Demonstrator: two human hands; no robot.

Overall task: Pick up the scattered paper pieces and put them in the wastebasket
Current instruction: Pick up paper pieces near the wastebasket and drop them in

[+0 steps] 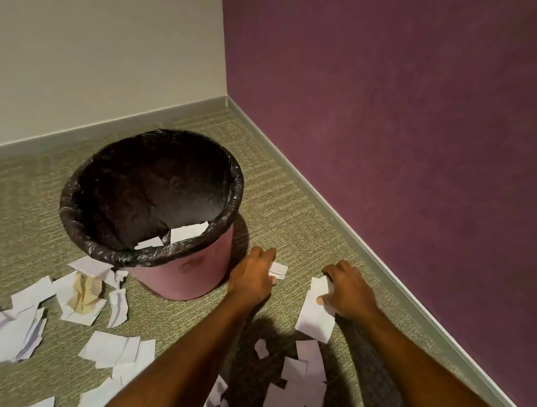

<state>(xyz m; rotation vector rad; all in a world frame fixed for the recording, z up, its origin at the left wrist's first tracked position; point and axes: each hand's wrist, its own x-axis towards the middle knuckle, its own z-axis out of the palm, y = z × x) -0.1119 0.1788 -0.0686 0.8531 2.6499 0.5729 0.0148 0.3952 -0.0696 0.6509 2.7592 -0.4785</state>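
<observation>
A pale cream wall (96, 42) on the left and a dark purple wall (398, 117) on the right meet in the far corner (226, 97), a grey strip (105, 125) runs along the bottom of both, and a green striped carpet (292, 212) covers the floor.

One wastebasket (190, 268), two hands (251, 278), over twenty paper pieces (108, 350)

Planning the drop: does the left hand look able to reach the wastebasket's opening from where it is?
Probably yes. The left hand pinches a small paper piece right beside the wastebasket, whose mouth is open with nothing across it; it need only rise over the rim.
</observation>
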